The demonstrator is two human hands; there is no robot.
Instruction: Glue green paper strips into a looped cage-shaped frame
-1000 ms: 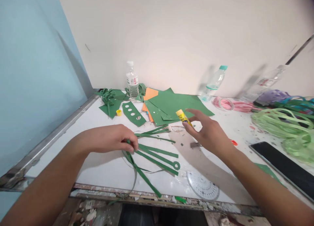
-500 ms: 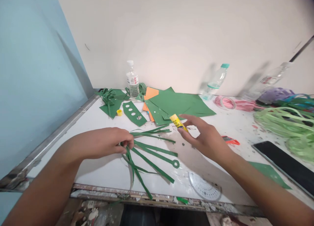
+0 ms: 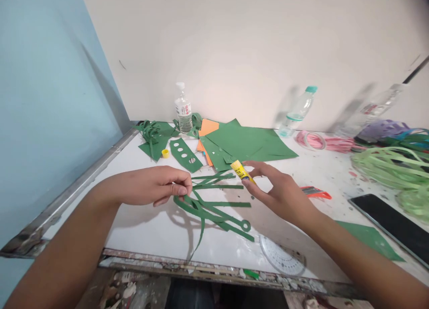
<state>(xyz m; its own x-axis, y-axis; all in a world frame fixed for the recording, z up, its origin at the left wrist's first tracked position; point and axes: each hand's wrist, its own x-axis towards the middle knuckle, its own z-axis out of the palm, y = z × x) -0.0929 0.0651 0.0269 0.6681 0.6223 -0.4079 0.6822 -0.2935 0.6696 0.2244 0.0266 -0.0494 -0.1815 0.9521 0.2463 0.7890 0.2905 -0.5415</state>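
My left hand [image 3: 167, 184] pinches a bunch of thin green paper strips [image 3: 214, 217] near their gathered end, above the white tabletop. The strips fan out to the right, and one ends in a small ring [image 3: 246, 225]. In my right hand [image 3: 279, 188] is an uncapped yellow glue stick [image 3: 241, 171], held between thumb and fingers with its pale tip pointing up and left. Its yellow cap [image 3: 165, 154] lies farther back, beside a curved green paper piece [image 3: 185, 154] with several round holes.
Green sheets [image 3: 254, 141] and orange paper [image 3: 208, 126] lie at the back. Water bottles [image 3: 184, 114] stand or lean by the wall. At right are a red cutter [image 3: 317, 192], a phone [image 3: 390, 226] and light green strips [image 3: 389, 166]. A protractor [image 3: 283, 255] lies near the front edge.
My left hand has lifted and shifted slightly right with the green strips, and their loose ends have swung right. My right hand keeps the glue stick in nearly the same place.
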